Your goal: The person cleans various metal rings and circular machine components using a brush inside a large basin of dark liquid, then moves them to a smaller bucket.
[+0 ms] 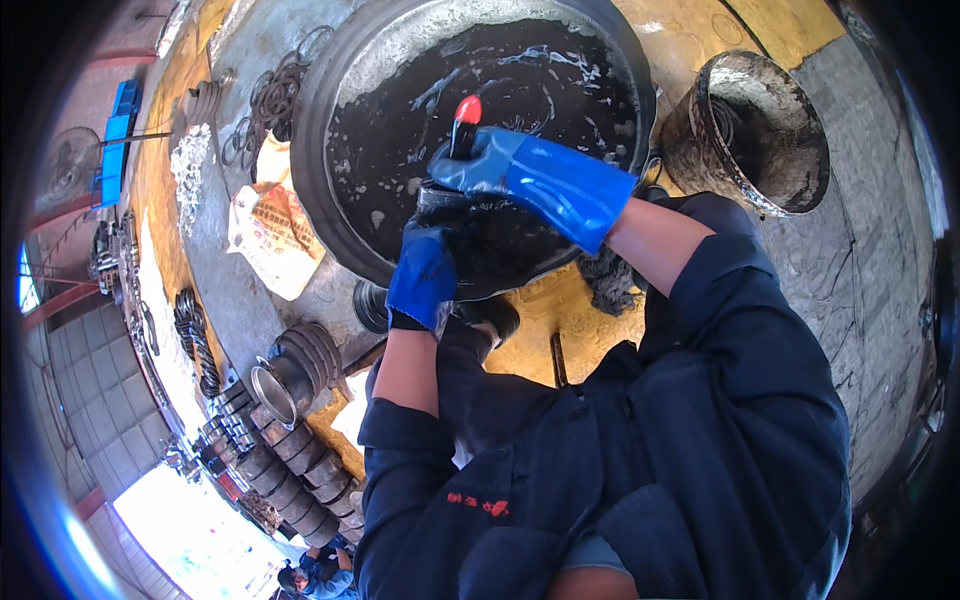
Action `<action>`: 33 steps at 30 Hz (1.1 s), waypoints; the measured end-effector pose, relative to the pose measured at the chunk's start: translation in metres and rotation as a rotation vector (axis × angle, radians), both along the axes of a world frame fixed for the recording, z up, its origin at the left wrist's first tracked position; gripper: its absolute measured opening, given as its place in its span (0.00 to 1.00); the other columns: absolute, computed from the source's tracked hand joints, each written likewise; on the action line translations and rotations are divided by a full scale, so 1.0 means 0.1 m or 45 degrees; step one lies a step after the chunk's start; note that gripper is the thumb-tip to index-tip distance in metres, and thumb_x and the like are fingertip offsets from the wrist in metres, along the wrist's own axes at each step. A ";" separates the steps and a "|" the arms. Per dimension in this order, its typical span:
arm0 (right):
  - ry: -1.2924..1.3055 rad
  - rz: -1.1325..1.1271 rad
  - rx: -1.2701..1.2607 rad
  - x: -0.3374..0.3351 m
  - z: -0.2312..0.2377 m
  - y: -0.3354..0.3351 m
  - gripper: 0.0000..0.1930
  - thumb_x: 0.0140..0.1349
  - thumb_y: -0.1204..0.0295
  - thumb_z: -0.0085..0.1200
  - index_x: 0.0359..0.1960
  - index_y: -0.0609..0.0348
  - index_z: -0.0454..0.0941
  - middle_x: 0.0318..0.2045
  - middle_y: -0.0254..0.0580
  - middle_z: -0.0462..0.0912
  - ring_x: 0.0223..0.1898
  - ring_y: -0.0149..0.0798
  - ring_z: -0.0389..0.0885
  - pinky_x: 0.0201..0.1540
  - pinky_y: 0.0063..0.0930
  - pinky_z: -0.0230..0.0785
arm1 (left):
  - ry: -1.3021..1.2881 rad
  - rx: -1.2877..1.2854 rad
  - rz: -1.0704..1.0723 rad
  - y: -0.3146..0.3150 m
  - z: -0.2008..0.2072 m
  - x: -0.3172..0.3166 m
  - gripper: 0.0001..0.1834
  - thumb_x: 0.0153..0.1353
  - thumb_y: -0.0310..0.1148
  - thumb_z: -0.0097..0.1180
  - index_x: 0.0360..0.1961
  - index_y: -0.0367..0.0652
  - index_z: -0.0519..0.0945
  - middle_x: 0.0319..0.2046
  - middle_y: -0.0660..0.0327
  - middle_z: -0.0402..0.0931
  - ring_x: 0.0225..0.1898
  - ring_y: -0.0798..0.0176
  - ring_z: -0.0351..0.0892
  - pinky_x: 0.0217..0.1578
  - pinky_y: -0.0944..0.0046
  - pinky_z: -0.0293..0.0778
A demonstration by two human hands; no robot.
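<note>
Both my hands wear blue rubber gloves over a wide black basin [325, 215] of dark liquid with pale foam along its far side. My right hand [475, 163] is closed around a tool with a black and red handle [467, 110], the red end pointing up and away. Its working end is hidden under the glove. Just below, my left hand [423, 262] grips a dark, wet metal part [440, 197]. Only its shiny upper edge shows clearly, so its full shape cannot be made out. The tool hand sits right above this part.
At the right stands a dirty metal bucket [690, 130]. Left of the basin lie a printed sack [275, 235] and black rings [275, 100]. Ribbed round parts [310, 360] and rows of cylindrical blocks [290, 480] stand lower left. Another person [325, 575] is far off at the bottom left.
</note>
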State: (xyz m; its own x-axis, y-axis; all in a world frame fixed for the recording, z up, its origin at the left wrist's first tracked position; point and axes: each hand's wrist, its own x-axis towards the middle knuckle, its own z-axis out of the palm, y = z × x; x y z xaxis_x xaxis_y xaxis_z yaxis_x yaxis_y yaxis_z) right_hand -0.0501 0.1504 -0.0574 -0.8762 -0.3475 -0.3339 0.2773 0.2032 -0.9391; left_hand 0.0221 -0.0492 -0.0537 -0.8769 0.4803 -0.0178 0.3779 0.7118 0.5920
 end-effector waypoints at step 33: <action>0.169 -0.558 0.691 -0.50 -0.45 0.92 0.24 0.54 0.53 0.50 0.46 0.55 0.80 0.45 0.55 0.82 0.50 0.54 0.79 0.53 0.37 0.72 | -0.909 0.981 0.581 0.74 -0.01 -0.19 0.12 0.64 0.27 0.56 0.47 0.34 0.78 0.38 0.56 0.82 0.35 0.63 0.82 0.38 0.68 0.77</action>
State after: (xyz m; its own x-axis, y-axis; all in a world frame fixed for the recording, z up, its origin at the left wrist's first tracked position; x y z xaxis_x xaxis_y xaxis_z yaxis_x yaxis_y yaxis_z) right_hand -0.0999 0.2428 -0.1024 -0.9424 0.2318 -0.2410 0.3312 0.5476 -0.7684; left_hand 0.0034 0.0243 -0.0548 -0.8803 0.2193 -0.4207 -0.4202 0.0513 0.9060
